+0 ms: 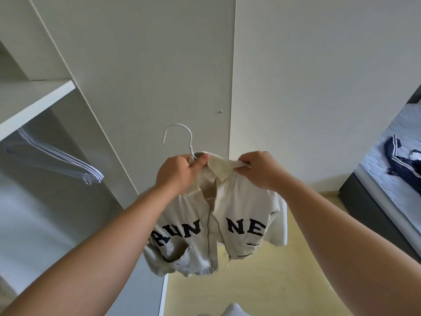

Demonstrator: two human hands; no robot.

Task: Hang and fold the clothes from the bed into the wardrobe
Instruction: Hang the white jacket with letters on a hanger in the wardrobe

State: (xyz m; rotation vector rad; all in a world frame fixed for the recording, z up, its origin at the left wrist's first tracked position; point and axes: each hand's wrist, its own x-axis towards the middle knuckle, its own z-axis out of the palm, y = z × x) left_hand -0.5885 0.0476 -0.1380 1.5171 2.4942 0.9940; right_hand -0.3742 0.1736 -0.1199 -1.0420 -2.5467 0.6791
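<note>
Shirt [218, 215] on hanger [180, 137] before wardrobe door [159, 76], spare hangers [68, 160] inside left, bed [387, 169] right.

shirt [239, 201]: matt cloth | hanger [180, 131]: smooth white | wardrobe door [159, 65]: matt

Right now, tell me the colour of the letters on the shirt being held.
Dark navy letters on the cream shirt, in the head view.

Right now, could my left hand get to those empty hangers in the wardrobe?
Probably not yet. The left hand is shut on the hanger carrying the beige shirt. The empty hangers hang off to the left with nothing between, but look beyond easy reach.
</note>
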